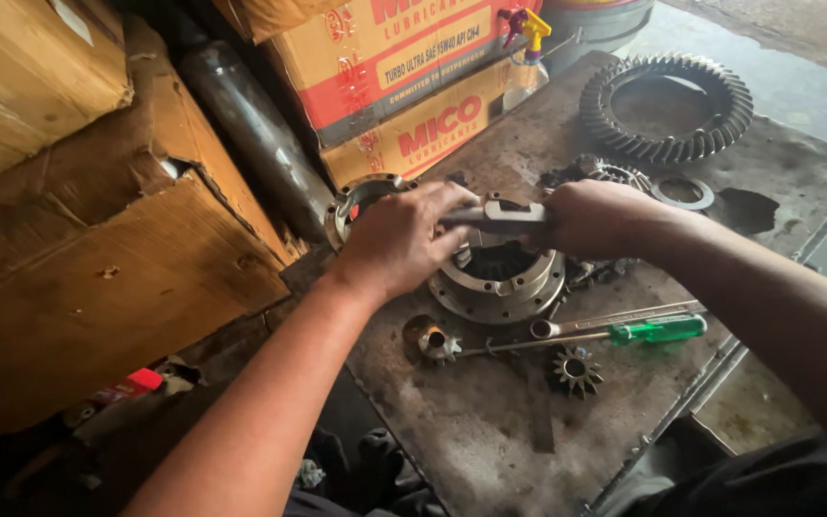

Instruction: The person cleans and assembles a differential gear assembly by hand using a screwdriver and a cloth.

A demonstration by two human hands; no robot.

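**Risk review: differential housing held on a cluttered bench**

Working from left to right, I noted stacked cardboard cartons [98, 239] crowding the left edge of the bench [471, 431], with a dull metal tube [251, 124] leaning between them. I judged that a knock from the elbow could have shifted a carton or the tube onto the work.

My left hand [399, 239] was closed over the near end of a flat grey metal part [504, 218], fingers curled around it. That part lay across the top of the round differential housing [500, 278], which sat near the middle of the bench. My right hand [595, 218] gripped the far end of the same part, closed tight. I could not tell whether the part was seated or only resting. If it had been cocked, uneven pressure from either hand could have jammed it or pinched a finger against the housing rim.

Just in front of the housing lay a small bevel gear [431, 341], a second pinion gear [574, 371], a spanner [614, 319] and a green-handled screwdriver [624, 333]. I judged that these loose items could have rolled or been swept off by a forearm.

Further right, the large ring gear [667, 146] lay flat near the far corner, well apart from the hands; its teeth remained a cut hazard.
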